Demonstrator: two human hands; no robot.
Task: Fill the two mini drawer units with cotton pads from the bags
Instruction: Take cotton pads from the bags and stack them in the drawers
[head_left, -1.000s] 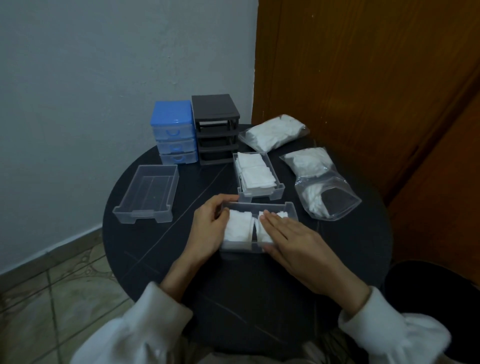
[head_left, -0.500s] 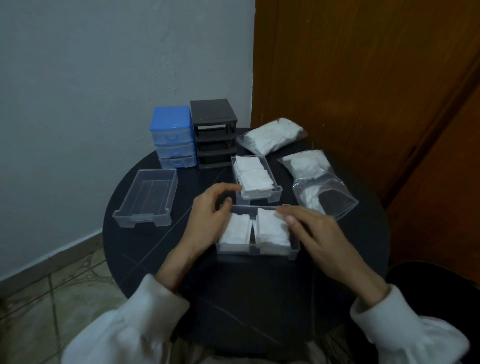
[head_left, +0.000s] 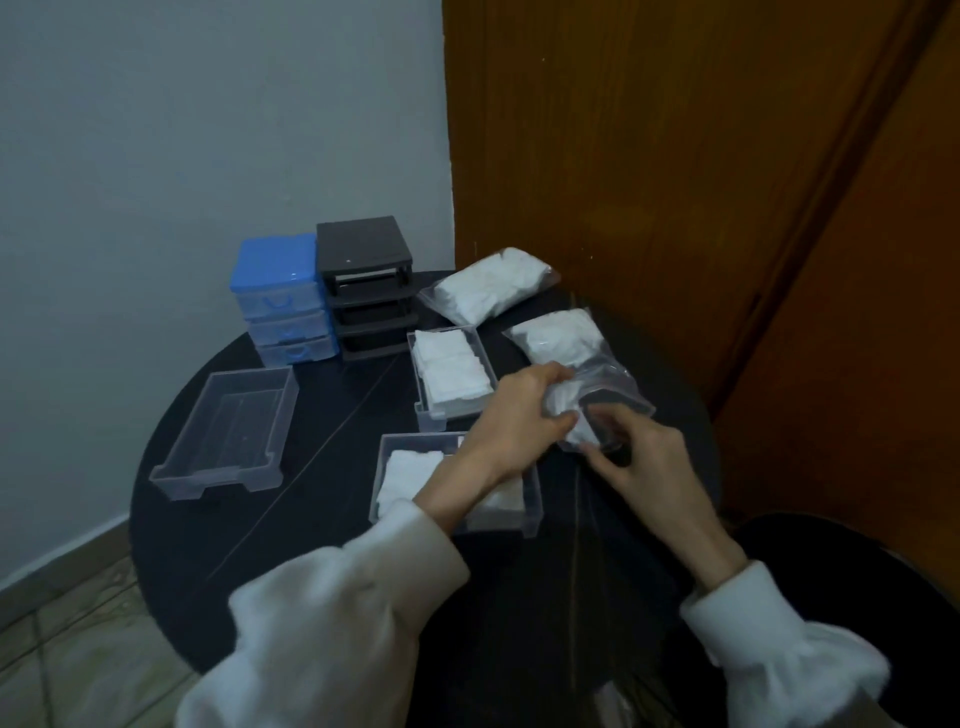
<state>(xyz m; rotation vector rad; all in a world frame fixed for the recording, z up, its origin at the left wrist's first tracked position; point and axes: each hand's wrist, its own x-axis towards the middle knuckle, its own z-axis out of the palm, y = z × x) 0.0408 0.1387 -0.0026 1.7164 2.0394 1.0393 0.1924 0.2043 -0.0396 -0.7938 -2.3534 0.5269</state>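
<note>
On the round black table (head_left: 322, 525), my left hand (head_left: 519, 415) grips the mouth of an open clear bag of cotton pads (head_left: 582, 364). My right hand (head_left: 639, 457) pinches the bag's near edge. Under my left forearm lies a clear drawer (head_left: 405, 478) holding white pads. A second drawer (head_left: 452, 371) full of pads sits just beyond it. An empty clear drawer (head_left: 228, 431) rests at the left. The blue drawer unit (head_left: 278, 296) and the black drawer unit (head_left: 366, 286) stand side by side at the back. A full sealed bag (head_left: 488, 286) lies behind.
A grey wall stands behind the table and a brown wooden door (head_left: 675, 182) closes off the right. A dark round object (head_left: 857, 597) sits low at the right. Tiled floor (head_left: 62, 623) shows at the lower left.
Both hands left the near drawer of pads and moved right and back to the open bag, where they now hold it. The camera view shifted left a little.
</note>
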